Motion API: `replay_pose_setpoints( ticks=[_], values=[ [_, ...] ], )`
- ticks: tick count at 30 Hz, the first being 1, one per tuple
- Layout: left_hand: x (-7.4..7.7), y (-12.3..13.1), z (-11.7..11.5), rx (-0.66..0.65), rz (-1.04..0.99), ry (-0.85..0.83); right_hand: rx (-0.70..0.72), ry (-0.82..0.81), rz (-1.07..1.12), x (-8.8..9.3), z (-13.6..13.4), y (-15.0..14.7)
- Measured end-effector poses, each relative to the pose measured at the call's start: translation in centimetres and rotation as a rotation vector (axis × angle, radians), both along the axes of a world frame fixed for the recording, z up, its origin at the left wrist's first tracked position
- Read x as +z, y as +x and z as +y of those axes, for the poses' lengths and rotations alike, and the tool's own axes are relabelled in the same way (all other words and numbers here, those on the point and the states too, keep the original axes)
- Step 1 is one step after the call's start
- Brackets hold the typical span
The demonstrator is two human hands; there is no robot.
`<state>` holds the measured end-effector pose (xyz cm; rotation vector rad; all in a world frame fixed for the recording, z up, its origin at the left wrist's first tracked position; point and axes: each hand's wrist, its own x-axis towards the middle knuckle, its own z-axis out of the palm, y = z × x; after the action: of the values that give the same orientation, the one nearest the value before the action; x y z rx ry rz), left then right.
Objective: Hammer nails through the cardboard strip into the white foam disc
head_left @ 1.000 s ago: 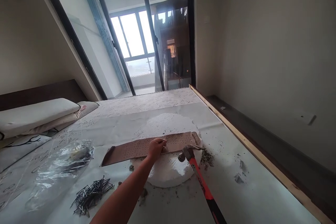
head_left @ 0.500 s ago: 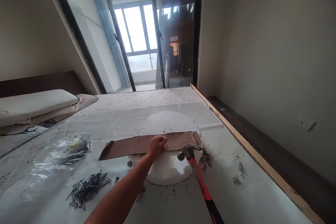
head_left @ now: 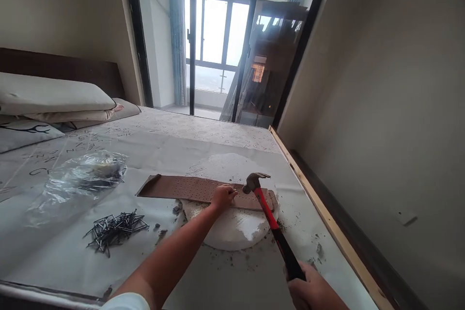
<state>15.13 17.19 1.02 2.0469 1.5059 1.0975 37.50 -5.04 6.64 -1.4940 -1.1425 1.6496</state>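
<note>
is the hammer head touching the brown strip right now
Apart. The head view shows the hammer head raised above the brown strip, with pale foam visible beneath it. The right hand grips the handle.

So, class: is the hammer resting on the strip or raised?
Raised: the hammer head hangs above the brown strip, gripped by the right hand.

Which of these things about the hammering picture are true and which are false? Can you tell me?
1. The right hand holds a hammer with a red and black handle. True.
2. The left hand rests on a brown strip full of little holes. True.
3. The pile of nails lies to the right of the hammer. False: it lies to the left, near the clear plastic bag.
4. The brown strip lies across a white round block. True.
5. The hammer head lies flat on the sheet. False: it is raised above the strip.
</note>
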Motion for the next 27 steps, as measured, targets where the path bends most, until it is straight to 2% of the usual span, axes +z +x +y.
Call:
replay_pose_setpoints(
  ticks=[3,6,9,14,18,23,27],
  values=[
    [0.0,0.0,-0.1,-0.013,-0.022,0.001,0.091,0.005,-0.015,2.1,1.4,-2.0],
    [-0.1,0.0,0.0,-0.028,-0.088,0.003,0.123,0.022,-0.067,3.3,1.9,-3.3],
    [-0.3,0.0,0.0,-0.011,-0.153,-0.012,0.113,0.038,-0.095,3.2,2.4,-3.4],
    [-0.6,-0.1,-0.1,-0.030,-0.132,-0.019,0.144,-0.058,-0.145,3.4,3.3,-2.7],
    [-0.6,0.0,0.0,-0.032,-0.100,0.000,0.126,0.019,-0.135,4.6,3.4,-2.5],
    [-0.6,0.0,-0.1,-0.004,-0.072,-0.017,0.155,-0.040,-0.241,4.4,3.5,-3.0],
    [-0.5,0.0,-0.3,-0.011,-0.045,-0.019,0.140,0.058,-0.182,4.4,3.4,-3.1]
  ],
)
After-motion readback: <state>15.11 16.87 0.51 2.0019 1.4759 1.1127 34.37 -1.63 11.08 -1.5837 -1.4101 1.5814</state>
